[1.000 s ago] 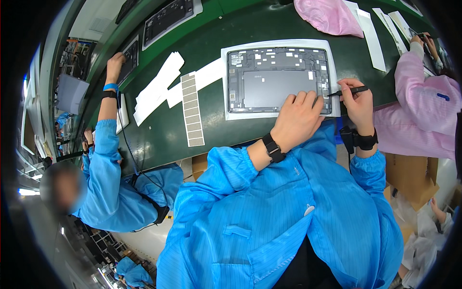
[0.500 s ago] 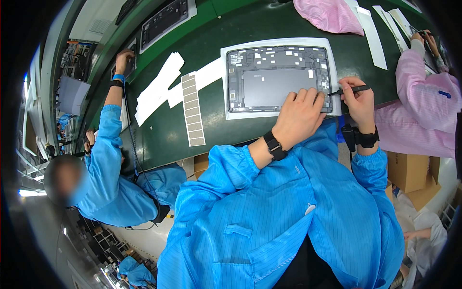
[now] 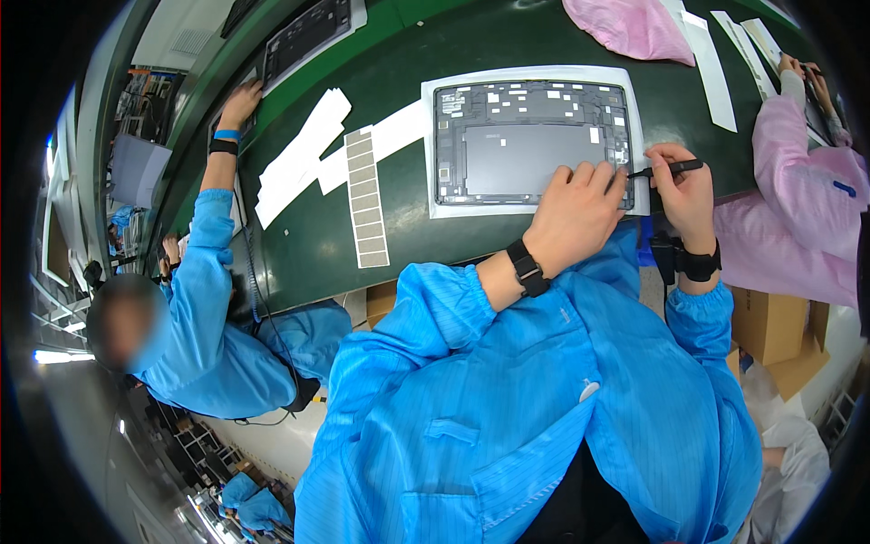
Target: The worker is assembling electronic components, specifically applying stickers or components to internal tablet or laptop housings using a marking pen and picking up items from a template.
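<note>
A dark, flat tablet-sized housing with small white patches lies on a white sheet on the green table. My left hand rests over its lower right corner, fingers stretched side by side and pressing on the frame. My right hand, just beyond the right edge, pinches a slim black pen-like tool. The tool's thin tip points left and reaches the housing's right edge, close to my left fingertips. Whether the tip touches anything is too small to tell.
Left of the housing lie a strip of grey rectangular labels and white paper strips. A pink cloth bundle sits at the back. A co-worker in blue reaches over the table at left; one in pink works at right.
The whole view has shifted slightly, moving the housing a little right and up in the picture. Both my hands and the black tool keep nearly the same place on it.
</note>
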`<state>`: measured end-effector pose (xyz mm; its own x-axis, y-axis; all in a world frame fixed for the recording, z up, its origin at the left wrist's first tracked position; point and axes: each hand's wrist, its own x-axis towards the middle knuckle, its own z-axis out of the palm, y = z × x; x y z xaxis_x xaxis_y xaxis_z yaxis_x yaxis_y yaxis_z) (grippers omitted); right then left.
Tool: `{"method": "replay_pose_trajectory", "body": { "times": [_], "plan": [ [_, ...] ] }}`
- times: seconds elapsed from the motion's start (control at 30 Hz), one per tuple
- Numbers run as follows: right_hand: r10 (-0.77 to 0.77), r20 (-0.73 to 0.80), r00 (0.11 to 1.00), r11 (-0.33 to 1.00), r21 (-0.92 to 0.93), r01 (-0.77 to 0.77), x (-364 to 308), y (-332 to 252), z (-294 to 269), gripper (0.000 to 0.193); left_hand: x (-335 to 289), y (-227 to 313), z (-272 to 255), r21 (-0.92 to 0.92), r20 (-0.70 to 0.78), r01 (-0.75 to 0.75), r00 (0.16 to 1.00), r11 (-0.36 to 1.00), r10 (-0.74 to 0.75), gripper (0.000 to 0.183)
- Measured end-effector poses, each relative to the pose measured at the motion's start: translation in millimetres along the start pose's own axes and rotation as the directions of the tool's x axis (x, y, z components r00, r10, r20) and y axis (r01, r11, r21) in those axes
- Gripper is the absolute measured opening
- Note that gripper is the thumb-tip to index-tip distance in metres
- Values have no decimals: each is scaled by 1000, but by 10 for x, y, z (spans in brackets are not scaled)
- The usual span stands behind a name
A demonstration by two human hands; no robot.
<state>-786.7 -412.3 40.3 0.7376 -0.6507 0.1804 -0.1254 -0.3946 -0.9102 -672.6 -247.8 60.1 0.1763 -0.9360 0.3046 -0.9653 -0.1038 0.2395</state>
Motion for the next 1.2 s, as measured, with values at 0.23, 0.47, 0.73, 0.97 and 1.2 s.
{"method": "replay_pose_trajectory", "body": {
  "times": [0.23,0.47,0.73,0.97,1.2],
  "plan": [
    [127,-109,986,992,39,-124,-43,113,-83,17,29,26,7,122,94,-69,994,990,58,23],
    [174,-242,955,849,529,-20,368,-525,131,26,-262,-125,-321,-31,-69,33,997,999,-35,33],
    [37,341,939,819,528,-224,817,-1442,1677,23,-1532,-1743,-1232,290,-19,494,859,820,-512,50],
    [-24,401,916,910,388,-146,1063,-1269,2905,25,-1537,-1765,-1150,83,83,446,888,891,-452,63],
    [2,381,925,954,276,-116,1060,-1086,3083,29,-1655,-1812,-954,102,-71,478,878,873,-473,66]
  ]
}}
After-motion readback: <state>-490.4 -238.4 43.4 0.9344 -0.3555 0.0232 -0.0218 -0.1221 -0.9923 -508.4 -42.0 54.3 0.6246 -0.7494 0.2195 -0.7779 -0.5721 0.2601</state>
